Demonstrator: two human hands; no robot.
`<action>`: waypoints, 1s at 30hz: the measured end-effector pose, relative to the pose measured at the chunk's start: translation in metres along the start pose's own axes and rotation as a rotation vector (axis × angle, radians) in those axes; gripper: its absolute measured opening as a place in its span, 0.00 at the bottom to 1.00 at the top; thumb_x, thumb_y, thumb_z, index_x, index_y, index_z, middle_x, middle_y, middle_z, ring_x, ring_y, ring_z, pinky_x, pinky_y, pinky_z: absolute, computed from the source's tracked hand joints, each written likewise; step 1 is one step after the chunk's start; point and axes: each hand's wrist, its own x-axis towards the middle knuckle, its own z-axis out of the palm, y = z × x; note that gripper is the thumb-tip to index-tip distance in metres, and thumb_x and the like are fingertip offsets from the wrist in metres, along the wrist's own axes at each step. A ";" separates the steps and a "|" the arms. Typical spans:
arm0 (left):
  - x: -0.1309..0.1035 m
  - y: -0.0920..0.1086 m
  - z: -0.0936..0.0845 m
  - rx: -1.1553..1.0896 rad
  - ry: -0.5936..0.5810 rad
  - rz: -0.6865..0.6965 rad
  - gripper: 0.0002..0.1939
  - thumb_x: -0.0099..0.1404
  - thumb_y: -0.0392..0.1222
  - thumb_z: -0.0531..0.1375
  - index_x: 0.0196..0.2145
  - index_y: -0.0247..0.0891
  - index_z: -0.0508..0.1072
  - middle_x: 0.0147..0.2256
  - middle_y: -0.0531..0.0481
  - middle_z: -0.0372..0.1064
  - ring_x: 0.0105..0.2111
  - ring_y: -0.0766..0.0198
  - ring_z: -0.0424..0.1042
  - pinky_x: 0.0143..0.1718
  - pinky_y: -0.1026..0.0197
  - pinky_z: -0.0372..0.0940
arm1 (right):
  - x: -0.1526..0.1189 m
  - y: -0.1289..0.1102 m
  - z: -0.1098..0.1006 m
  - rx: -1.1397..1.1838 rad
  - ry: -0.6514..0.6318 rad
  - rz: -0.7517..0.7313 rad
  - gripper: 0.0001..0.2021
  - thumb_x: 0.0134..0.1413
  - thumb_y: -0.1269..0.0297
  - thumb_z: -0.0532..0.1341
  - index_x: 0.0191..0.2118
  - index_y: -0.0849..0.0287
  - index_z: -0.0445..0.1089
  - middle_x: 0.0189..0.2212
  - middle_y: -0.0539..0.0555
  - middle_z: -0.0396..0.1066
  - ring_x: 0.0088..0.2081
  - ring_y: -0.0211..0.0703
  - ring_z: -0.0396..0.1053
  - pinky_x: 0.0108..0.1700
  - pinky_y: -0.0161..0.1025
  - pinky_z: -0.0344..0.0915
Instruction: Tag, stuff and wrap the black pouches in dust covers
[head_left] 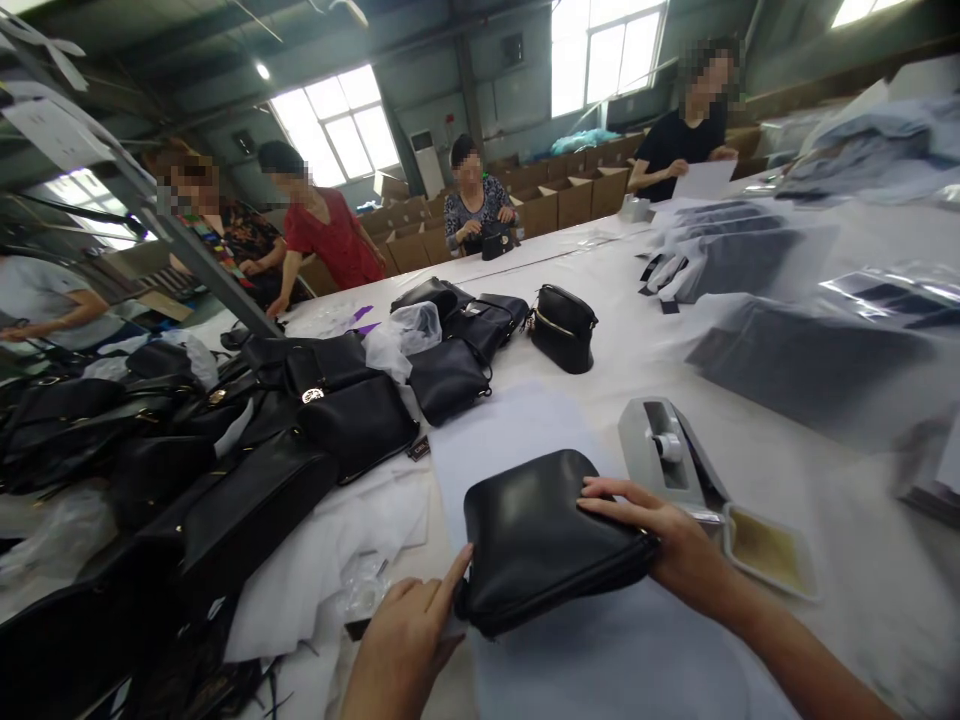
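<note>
A black handbag (547,545) is held between my two hands, tilted above a white sheet (540,670) on the table. My right hand (675,540) grips its right end, fingers lying over the top face and the thumb side hidden. At the lower left corner, my left hand (412,630) holds the bag's edge, with the index finger stretched along its side. Just right of the bag stands a grey tape dispenser (652,450), beside a small tray with a yellowish pad (772,548).
Many black bags (255,500) lie piled on the left, with white tissue sheets (300,570) near them. A single black bag (562,328) stands upright farther back. Stacks of plastic-covered dark sheets (810,360) spread over the right. Several people are around the table; cardboard boxes (540,210) line the back.
</note>
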 end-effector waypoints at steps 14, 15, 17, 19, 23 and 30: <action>-0.027 0.034 0.053 -0.696 0.069 -0.327 0.30 0.66 0.37 0.52 0.65 0.48 0.58 0.59 0.46 0.67 0.59 0.51 0.66 0.61 0.50 0.56 | -0.095 0.024 0.030 -0.110 -0.007 0.217 0.28 0.60 0.72 0.51 0.64 0.47 0.61 0.63 0.53 0.61 0.56 0.48 0.68 0.58 0.45 0.67; -0.023 0.042 0.052 -0.745 0.078 -0.390 0.31 0.67 0.43 0.54 0.66 0.45 0.55 0.59 0.43 0.67 0.58 0.50 0.66 0.59 0.49 0.58 | -0.094 0.019 0.030 -0.076 0.007 0.267 0.27 0.61 0.68 0.53 0.65 0.48 0.58 0.62 0.55 0.62 0.54 0.49 0.71 0.56 0.46 0.69; -0.015 0.055 0.053 -0.762 0.073 -0.428 0.38 0.65 0.51 0.57 0.68 0.41 0.49 0.61 0.40 0.63 0.58 0.48 0.67 0.58 0.48 0.59 | -0.090 0.011 0.032 -0.034 0.014 0.312 0.28 0.60 0.62 0.58 0.66 0.50 0.56 0.61 0.58 0.64 0.51 0.52 0.73 0.53 0.47 0.72; -0.008 0.062 0.055 -0.714 0.061 -0.408 0.43 0.62 0.53 0.60 0.69 0.39 0.46 0.62 0.39 0.61 0.58 0.47 0.66 0.59 0.48 0.58 | -0.088 0.008 0.035 -0.044 0.029 0.288 0.29 0.58 0.59 0.62 0.65 0.51 0.59 0.60 0.58 0.65 0.55 0.54 0.70 0.55 0.49 0.70; 0.003 0.066 0.056 -0.642 0.072 -0.387 0.44 0.62 0.54 0.59 0.69 0.38 0.46 0.62 0.40 0.62 0.58 0.50 0.66 0.58 0.50 0.60 | -0.081 0.017 0.045 -0.112 0.122 0.242 0.27 0.58 0.58 0.62 0.63 0.52 0.61 0.61 0.57 0.64 0.59 0.53 0.65 0.60 0.51 0.64; 0.011 0.070 0.057 -0.496 0.049 -0.451 0.39 0.67 0.56 0.54 0.69 0.44 0.42 0.61 0.40 0.64 0.56 0.48 0.69 0.52 0.49 0.65 | -0.077 0.006 0.034 -0.329 0.149 0.176 0.21 0.60 0.61 0.60 0.59 0.50 0.67 0.56 0.54 0.70 0.54 0.50 0.71 0.56 0.46 0.70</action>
